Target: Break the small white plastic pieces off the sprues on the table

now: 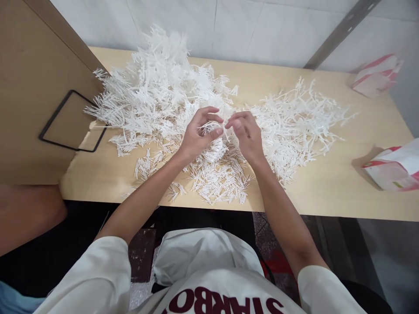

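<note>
White branching plastic pieces, thin like sprue sprigs, lie heaped on the table. My left hand [200, 134] is over the middle of them, its fingers curled and its thumb brought in around a white branching plastic piece [207, 127]. Close beside it, almost fingertip to fingertip, my right hand [248, 134] is closed in a pinch. Thin white strands show between the two hands, but what exactly the right fingertips hold is too small to make out. Below the hands lies a loose pile of short white bits [220, 181].
A tall heap [157, 87] rises at the back left, and a looser heap [301, 117] spreads right. A brown board [39, 87] with a black metal loop [54, 115] borders the left. Two red-and-white packets [376, 76] sit right. Another person's limb [29, 213] shows at lower left.
</note>
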Tool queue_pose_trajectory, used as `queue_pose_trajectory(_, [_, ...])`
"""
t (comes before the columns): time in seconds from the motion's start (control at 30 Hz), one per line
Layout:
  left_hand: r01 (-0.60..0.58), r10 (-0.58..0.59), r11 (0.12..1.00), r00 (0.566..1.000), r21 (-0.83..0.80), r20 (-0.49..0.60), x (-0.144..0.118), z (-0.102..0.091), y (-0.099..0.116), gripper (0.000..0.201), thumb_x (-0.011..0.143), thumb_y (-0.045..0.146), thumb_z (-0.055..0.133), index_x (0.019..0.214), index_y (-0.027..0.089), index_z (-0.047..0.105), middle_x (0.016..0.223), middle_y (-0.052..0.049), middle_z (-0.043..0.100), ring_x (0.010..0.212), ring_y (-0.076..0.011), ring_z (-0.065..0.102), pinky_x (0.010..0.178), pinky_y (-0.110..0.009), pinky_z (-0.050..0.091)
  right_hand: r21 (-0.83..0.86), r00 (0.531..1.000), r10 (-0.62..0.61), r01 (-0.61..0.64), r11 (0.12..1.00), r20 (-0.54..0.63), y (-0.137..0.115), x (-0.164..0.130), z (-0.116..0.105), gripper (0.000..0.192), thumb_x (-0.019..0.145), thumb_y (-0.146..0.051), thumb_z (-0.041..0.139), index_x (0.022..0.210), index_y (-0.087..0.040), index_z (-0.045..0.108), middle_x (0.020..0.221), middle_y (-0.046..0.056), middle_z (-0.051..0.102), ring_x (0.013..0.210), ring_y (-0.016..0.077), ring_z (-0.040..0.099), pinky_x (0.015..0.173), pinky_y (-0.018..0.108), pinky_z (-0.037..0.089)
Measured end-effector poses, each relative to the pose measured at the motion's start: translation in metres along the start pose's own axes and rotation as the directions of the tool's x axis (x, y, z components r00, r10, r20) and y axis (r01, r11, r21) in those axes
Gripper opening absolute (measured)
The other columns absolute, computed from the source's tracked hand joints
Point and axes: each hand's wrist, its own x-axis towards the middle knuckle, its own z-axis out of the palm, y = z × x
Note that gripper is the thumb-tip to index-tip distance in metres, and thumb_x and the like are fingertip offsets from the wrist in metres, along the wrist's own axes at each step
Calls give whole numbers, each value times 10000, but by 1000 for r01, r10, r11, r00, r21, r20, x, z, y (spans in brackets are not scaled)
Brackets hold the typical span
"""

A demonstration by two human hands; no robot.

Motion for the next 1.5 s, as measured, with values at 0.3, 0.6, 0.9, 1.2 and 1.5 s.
queue_pose_trajectory(0.3, [-154,146,973,987,170,60,3,-2,-12,482,780,561,655,1122,271,478,1061,-34,606,988,-137,616,786,-264,521,-32,999,-37,37,999,-25,-5,-4,7,358,917,-490,496,697,-213,550,693,-25,526,678,98,490,668,280,413])
queue_pose_trajectory(0.6, [-106,109,987,994,119,-18,2,0,-5,425,753,544,693,1001,257,500,999,-11,569,868,-102,599,743,-232,500,139,985,168,-161,977,-47,-5,-5,15,349,866,-557,538,756,-225,541,682,-42,498,619,83,452,596,252,399])
queue_pose_trajectory(0.9, [19,-19,1000,999,0,-37,0,2,9,529,682,462,778,1074,258,486,834,10,562,827,-122,580,752,-258,462,267,982,187,-176,948,-17,8,-2,16,296,809,-539,622,900,-271,533,823,-22,547,769,115,562,696,280,480])
queue_pose_trajectory(1.2, [-55,58,998,991,24,-117,-2,1,4,286,746,363,720,855,230,492,813,5,518,786,-115,533,744,-273,452,363,976,216,-200,910,-4,16,-1,18,351,834,-522,568,1124,-324,548,969,12,609,807,138,610,648,299,506])
queue_pose_trajectory(1.5, [-74,80,996,979,40,-190,0,-6,5,166,753,227,581,912,255,540,920,-21,551,844,-145,551,701,-296,461,352,980,195,-166,921,-46,19,1,9,359,817,-577,585,1061,-320,524,1028,24,601,904,162,606,659,311,537])
